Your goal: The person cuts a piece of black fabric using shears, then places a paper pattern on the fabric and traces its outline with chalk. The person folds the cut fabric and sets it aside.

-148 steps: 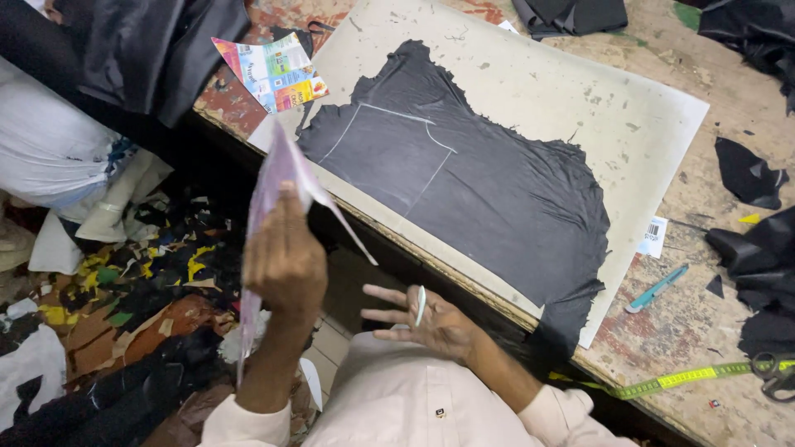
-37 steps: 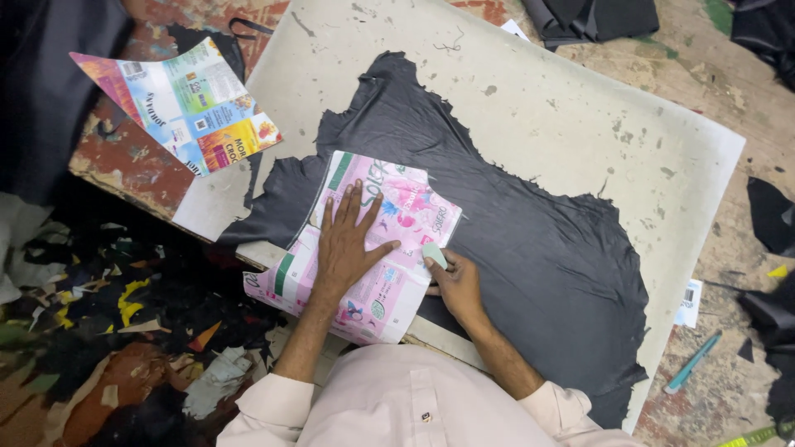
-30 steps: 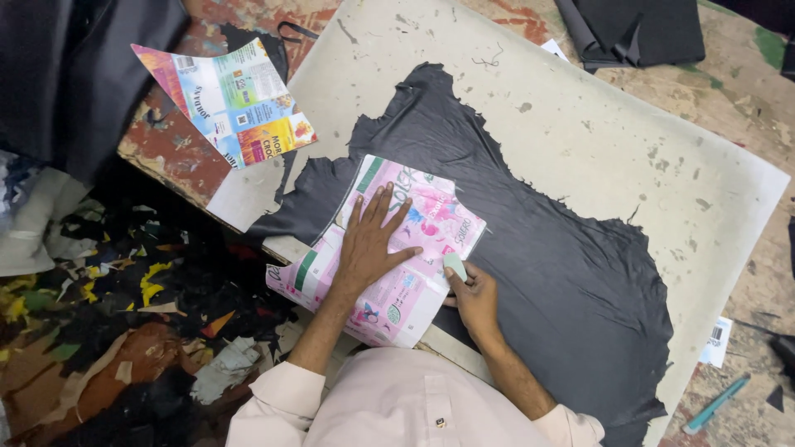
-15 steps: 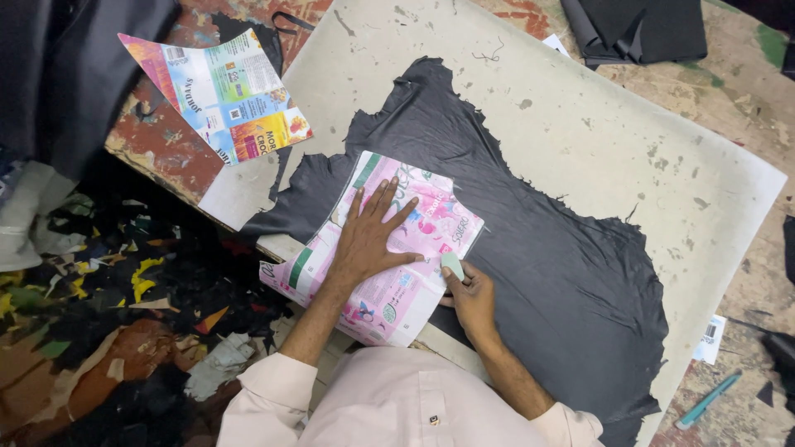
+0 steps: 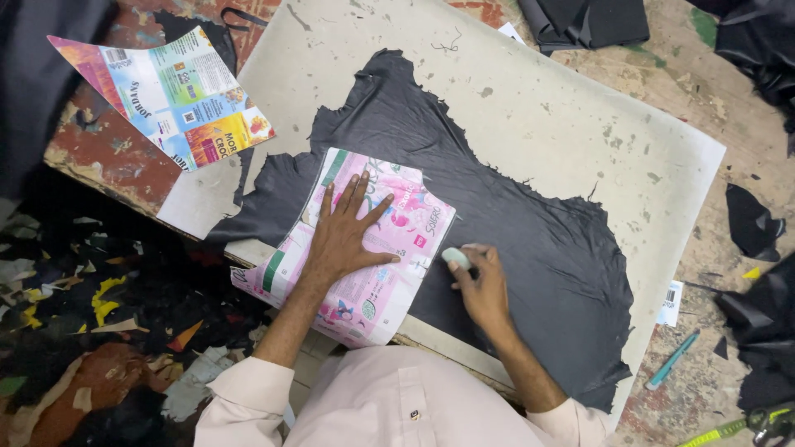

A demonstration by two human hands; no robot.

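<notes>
A pink printed cardboard pattern (image 5: 368,285) lies on a black leather hide (image 5: 513,223) spread over a pale cutting board (image 5: 580,108). My left hand (image 5: 348,228) presses flat on the pattern with fingers spread. At the pattern's right edge, my right hand (image 5: 480,281) pinches a small pale piece of chalk (image 5: 455,257) against the leather.
A second colourful cardboard pattern (image 5: 170,95) lies at the table's far left corner. Black leather pieces (image 5: 592,21) are piled at the back and right. A teal pen (image 5: 672,359) and a yellow tape measure (image 5: 720,430) lie at the right. Scraps (image 5: 99,323) litter the floor at left.
The pattern, held up in the air at first, now lies flat on the leather under my left hand. My right hand with the chalk has shifted slightly along the pattern's right edge.
</notes>
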